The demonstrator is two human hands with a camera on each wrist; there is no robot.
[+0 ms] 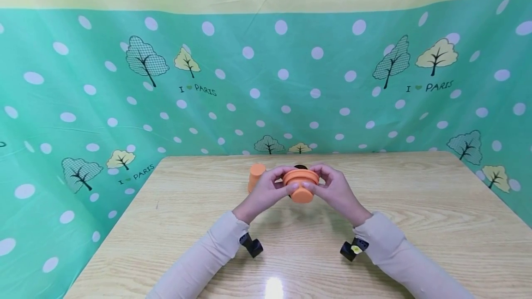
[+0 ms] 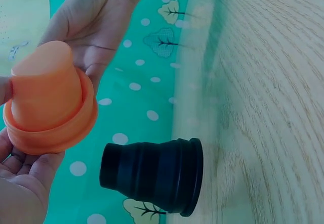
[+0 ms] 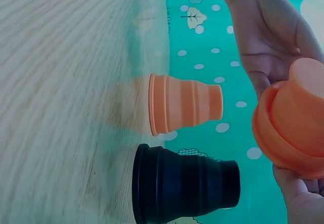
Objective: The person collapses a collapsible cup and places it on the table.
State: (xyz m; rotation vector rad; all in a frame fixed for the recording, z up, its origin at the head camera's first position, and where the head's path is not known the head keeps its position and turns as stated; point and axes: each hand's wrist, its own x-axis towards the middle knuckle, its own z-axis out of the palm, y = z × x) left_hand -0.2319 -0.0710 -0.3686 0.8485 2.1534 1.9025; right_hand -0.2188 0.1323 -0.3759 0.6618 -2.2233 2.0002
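The left hand [image 1: 269,192] and the right hand [image 1: 336,191] are both closed round a tapered, ringed orange cup [image 1: 301,180], which is gripped from opposite sides, with the thumbs laid on its narrower part and fingers set about its wide rim. The cup is held raised above the surface [image 1: 187,225], its flat base tilted toward the person, and the narrow part appears to be sunk partway into the outer ring. The step in hand is judged to be a working of these nested rings; for that, pressure is best shared evenly by both thumbs while the rim is steadied by the fingers, so that no ring is skewed. The soft-looking wall could be buckled by too hard a squeeze. Room should also be kept from the black cup [image 2: 152,176], stood wide end down just beyond the hands, and from the standing orange cup [image 3: 185,105] to its left, placed likewise; neither is touched. Behind, a dotted green cloth [image 1: 232,126] is hung.
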